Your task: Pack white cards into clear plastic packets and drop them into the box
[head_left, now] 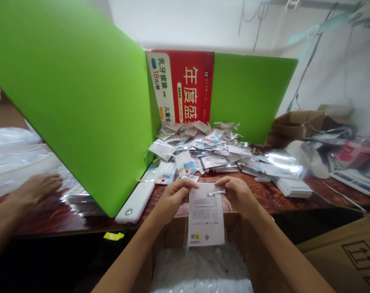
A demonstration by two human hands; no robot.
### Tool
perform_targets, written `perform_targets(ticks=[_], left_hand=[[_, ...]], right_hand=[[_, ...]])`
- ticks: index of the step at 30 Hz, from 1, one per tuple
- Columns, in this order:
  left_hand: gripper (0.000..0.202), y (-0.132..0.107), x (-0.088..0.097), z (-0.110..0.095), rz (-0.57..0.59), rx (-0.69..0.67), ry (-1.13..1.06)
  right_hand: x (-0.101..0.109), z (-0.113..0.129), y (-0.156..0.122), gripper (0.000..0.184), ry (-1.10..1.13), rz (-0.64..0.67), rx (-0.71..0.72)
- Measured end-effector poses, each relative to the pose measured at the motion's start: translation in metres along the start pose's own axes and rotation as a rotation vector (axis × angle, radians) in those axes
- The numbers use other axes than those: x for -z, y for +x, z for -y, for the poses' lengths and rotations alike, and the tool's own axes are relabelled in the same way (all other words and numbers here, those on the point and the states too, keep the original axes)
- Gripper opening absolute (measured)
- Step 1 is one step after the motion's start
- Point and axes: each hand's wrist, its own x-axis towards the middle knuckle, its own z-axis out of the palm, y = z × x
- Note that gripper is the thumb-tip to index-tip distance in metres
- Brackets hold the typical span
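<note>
One white printed card in a clear sleeve [206, 215], hanging upright above a cardboard box [169, 232] at the front edge of the table; its print reads upside down, with a small yellow mark and a grey dot near the lower end. Left hand [174, 197]: thumb and finger together, clamped on the sleeve's upper left corner. Right hand [237, 194]: likewise pinched on the upper right corner. In the box below, clear plastic [200, 270], contents indistinct. On the dark red-brown table [55, 221], directly beyond the hands, one loose heap of sleeved cards [200, 148], some showing blue pictures. To the heap's right, one stack of white cards [293, 188]; farther right, a flat white device [355, 182]. Left of the hands, one white oblong device [136, 202] with a round button, and a yellow tag [114, 236] near its lower end. Standing behind, a large green panel [81, 93] at left, a red printed sheet [193, 81] and a second green panel [248, 89]. Beyond the left panel, a co-worker's hand [40, 188] beside a stack of clear packets [84, 200]; its grip cannot be told.
</note>
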Motion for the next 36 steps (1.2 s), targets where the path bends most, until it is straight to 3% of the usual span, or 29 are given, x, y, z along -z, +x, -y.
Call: perform_targets(ticks=[6,12,18,23,28,32,36], left_hand=[[0.014,0.007,-0.002,0.004,0.005,-0.065,0.154],[0.016,0.014,-0.009,0.01,0.075,-0.092,0.227],[0.025,0.012,-0.01,0.009,0.089,0.024,-0.05],[0.059,0.008,-0.014,-0.002,0.13,0.182,-0.336],[0.091,0.005,-0.009,0.004,0.255,0.228,-0.149],[0.1,-0.003,0.0,0.011,0.29,0.186,-0.014],[0.104,-0.012,0.003,0.011,0.395,0.174,0.196]], right_hand=[[0.004,-0.002,-0.003,0.012,-0.143,0.006,0.013],[0.016,0.006,-0.014,0.024,-0.206,-0.019,0.043],[0.015,0.01,-0.018,0.036,-0.211,-0.048,0.069],[0.012,0.01,-0.018,0.029,0.044,-0.067,0.054],[0.01,0.009,-0.012,0.024,0.124,-0.126,0.113],[0.006,-0.001,-0.001,0.036,-0.185,-0.133,0.131],[0.003,-0.007,0.004,0.041,-0.553,-0.026,0.136]])
